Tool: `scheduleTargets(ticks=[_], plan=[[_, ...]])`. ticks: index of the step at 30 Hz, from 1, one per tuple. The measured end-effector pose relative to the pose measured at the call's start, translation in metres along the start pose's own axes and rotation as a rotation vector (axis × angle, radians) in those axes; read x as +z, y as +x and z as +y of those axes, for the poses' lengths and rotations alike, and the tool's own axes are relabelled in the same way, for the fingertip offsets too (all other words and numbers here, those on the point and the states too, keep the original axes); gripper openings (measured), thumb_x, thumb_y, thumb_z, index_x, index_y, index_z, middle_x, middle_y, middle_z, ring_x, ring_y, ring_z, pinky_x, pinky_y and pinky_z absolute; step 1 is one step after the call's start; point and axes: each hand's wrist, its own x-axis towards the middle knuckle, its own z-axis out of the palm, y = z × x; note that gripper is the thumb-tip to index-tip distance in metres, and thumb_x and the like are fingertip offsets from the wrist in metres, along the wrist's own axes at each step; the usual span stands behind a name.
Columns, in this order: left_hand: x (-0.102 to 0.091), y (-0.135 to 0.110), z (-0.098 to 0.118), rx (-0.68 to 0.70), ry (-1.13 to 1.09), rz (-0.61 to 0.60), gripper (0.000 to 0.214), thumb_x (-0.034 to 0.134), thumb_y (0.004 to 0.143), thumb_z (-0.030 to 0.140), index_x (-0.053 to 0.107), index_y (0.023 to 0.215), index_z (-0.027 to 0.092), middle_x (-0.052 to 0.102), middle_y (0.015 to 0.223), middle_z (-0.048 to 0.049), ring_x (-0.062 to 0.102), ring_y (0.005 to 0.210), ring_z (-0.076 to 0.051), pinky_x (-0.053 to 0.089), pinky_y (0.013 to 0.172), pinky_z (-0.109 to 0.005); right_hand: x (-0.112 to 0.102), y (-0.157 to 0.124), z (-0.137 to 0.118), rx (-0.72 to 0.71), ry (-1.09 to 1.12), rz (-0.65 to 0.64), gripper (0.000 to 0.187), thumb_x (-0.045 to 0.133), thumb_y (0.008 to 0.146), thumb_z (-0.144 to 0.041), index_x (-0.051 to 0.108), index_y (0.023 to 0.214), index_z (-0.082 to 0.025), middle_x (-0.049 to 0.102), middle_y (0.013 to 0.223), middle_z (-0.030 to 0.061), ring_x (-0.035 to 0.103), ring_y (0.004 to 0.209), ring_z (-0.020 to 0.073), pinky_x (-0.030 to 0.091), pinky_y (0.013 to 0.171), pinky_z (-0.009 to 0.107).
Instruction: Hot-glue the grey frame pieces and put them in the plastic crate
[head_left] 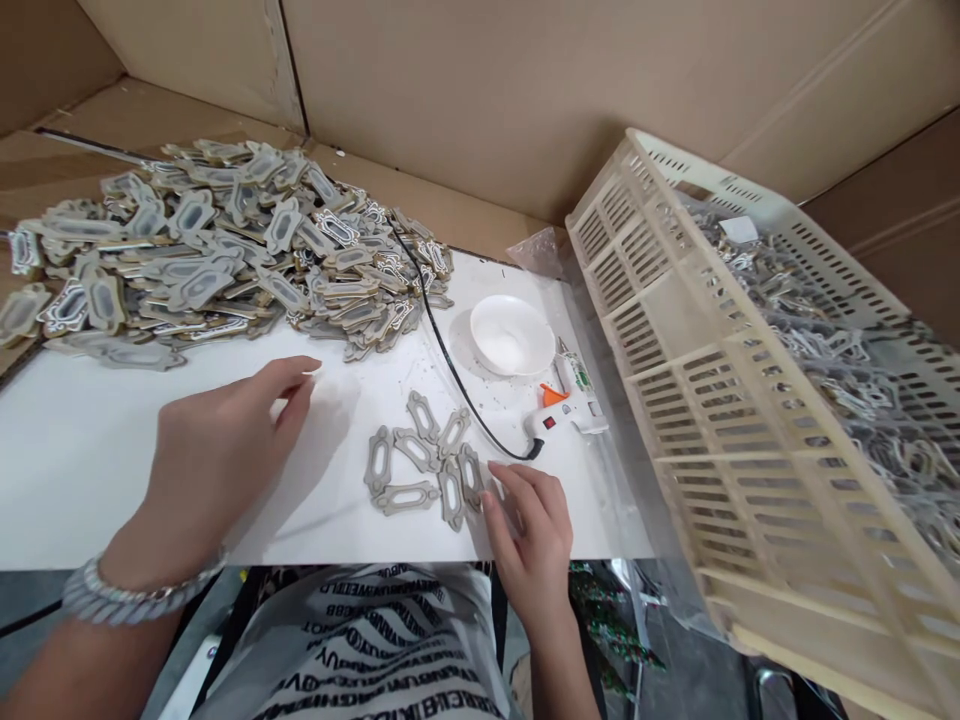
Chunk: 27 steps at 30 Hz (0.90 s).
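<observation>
My left hand (229, 455) is raised over the left part of the white table, thumb and forefinger pinched together. Whether anything tiny is between those fingertips, I cannot make out. My right hand (534, 525) rests near the table's front edge with its fingers apart. Its fingertips are beside a small grey oval-holed frame (471, 476), perhaps touching it. Several like pieces lie loosely grouped there, among them an upright one (379, 458) and a sideways one (406, 497). Behind my left hand rises a big pile of similar flat frames (217, 240), some with white outlines.
A white glue gun (566, 415) with an orange trigger lies right of the group; its black cable (450, 360) crosses the table. Behind it stands a white bowl (512, 335). A cream plastic crate (660, 320) holding bagged pieces leans along the right side. Cardboard walls (465, 100) enclose the back.
</observation>
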Motion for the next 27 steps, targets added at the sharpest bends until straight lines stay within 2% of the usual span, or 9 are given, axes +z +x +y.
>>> scheduleTargets(ticks=[2, 4, 6, 8, 12, 15, 17, 19, 27], plan=[[-0.004, -0.006, 0.010, -0.153, -0.369, 0.058, 0.024, 0.065, 0.091, 0.042, 0.070, 0.104, 0.023, 0.078, 0.086, 0.0032, 0.072, 0.072, -0.013, 0.050, 0.065, -0.021, -0.002, 0.005, -0.005, 0.005, 0.034, 0.035, 0.018, 0.061, 0.097, -0.017, 0.070, 0.112, -0.021, 0.071, 0.095, 0.0068, 0.066, 0.087, 0.0208, 0.057, 0.074, 0.034], [-0.007, -0.015, 0.024, -0.268, -0.768, 0.025, 0.026, 0.075, 0.082, 0.039, 0.068, 0.100, 0.022, 0.078, 0.087, 0.0018, 0.075, 0.078, -0.015, 0.057, 0.068, -0.022, -0.003, 0.013, -0.014, 0.030, 0.121, 0.037, 0.018, 0.061, 0.096, -0.015, 0.071, 0.109, -0.023, 0.073, 0.093, 0.0051, 0.067, 0.086, 0.0197, 0.056, 0.074, 0.033], [-0.006, -0.025, 0.037, -0.304, -1.028, -0.133, 0.023, 0.078, 0.079, 0.036, 0.067, 0.093, 0.022, 0.076, 0.077, 0.0012, 0.074, 0.069, -0.016, 0.061, 0.065, -0.024, 0.000, 0.021, -0.027, 0.088, 0.283, -0.014, 0.017, 0.060, 0.097, -0.014, 0.072, 0.105, -0.024, 0.075, 0.090, 0.0032, 0.068, 0.083, 0.0178, 0.056, 0.073, 0.031], [-0.001, -0.035, 0.047, -0.321, -1.176, -0.283, 0.022, 0.079, 0.078, 0.037, 0.065, 0.087, 0.023, 0.073, 0.067, 0.0016, 0.071, 0.059, -0.016, 0.061, 0.059, -0.025, 0.006, 0.028, -0.040, 0.166, 0.475, -0.062, 0.016, 0.061, 0.096, -0.018, 0.072, 0.106, -0.024, 0.076, 0.087, 0.0022, 0.068, 0.077, 0.0163, 0.056, 0.069, 0.029], [0.010, -0.049, 0.054, -0.356, -1.295, -0.418, 0.025, 0.081, 0.076, 0.039, 0.063, 0.081, 0.023, 0.073, 0.068, -0.0001, 0.073, 0.063, -0.018, 0.063, 0.060, -0.025, 0.021, 0.035, -0.057, 0.257, 0.688, -0.118, 0.015, 0.073, 0.090, -0.026, 0.074, 0.105, -0.023, 0.076, 0.082, 0.0005, 0.065, 0.068, 0.0145, 0.055, 0.064, 0.027], [0.013, -0.054, 0.053, -0.429, -1.381, -0.488, 0.026, 0.083, 0.074, 0.037, 0.062, 0.076, 0.022, 0.073, 0.070, -0.0008, 0.073, 0.064, -0.017, 0.064, 0.062, -0.024, 0.025, 0.034, -0.059, 0.276, 0.699, -0.126, 0.005, 0.073, 0.090, -0.027, 0.076, 0.091, -0.023, 0.074, 0.076, -0.0002, 0.067, 0.069, 0.0149, 0.056, 0.065, 0.028], [0.015, -0.057, 0.051, -0.497, -1.413, -0.509, 0.027, 0.084, 0.071, 0.035, 0.060, 0.074, 0.022, 0.072, 0.069, -0.0005, 0.073, 0.063, -0.016, 0.063, 0.062, -0.024, 0.025, 0.033, -0.059, 0.273, 0.684, -0.129, 0.006, 0.071, 0.091, -0.026, 0.077, 0.089, -0.023, 0.076, 0.079, 0.0007, 0.068, 0.072, 0.0156, 0.057, 0.068, 0.030], [0.017, -0.061, 0.047, -0.516, -1.405, -0.502, 0.028, 0.084, 0.070, 0.032, 0.059, 0.074, 0.022, 0.073, 0.069, -0.0003, 0.073, 0.063, -0.016, 0.062, 0.060, -0.022, 0.023, 0.031, -0.058, 0.265, 0.670, -0.142, 0.008, 0.069, 0.091, -0.023, 0.077, 0.092, -0.023, 0.078, 0.082, 0.0013, 0.070, 0.075, 0.0162, 0.058, 0.070, 0.031], [0.018, -0.069, 0.040, -0.398, -1.213, -0.347, 0.022, 0.082, 0.072, 0.028, 0.062, 0.079, 0.024, 0.074, 0.070, 0.0027, 0.074, 0.066, -0.016, 0.061, 0.059, -0.019, 0.021, 0.025, -0.056, 0.257, 0.661, -0.178, 0.016, 0.069, 0.089, -0.016, 0.077, 0.102, -0.023, 0.079, 0.085, 0.0011, 0.071, 0.076, 0.0153, 0.060, 0.072, 0.030]])
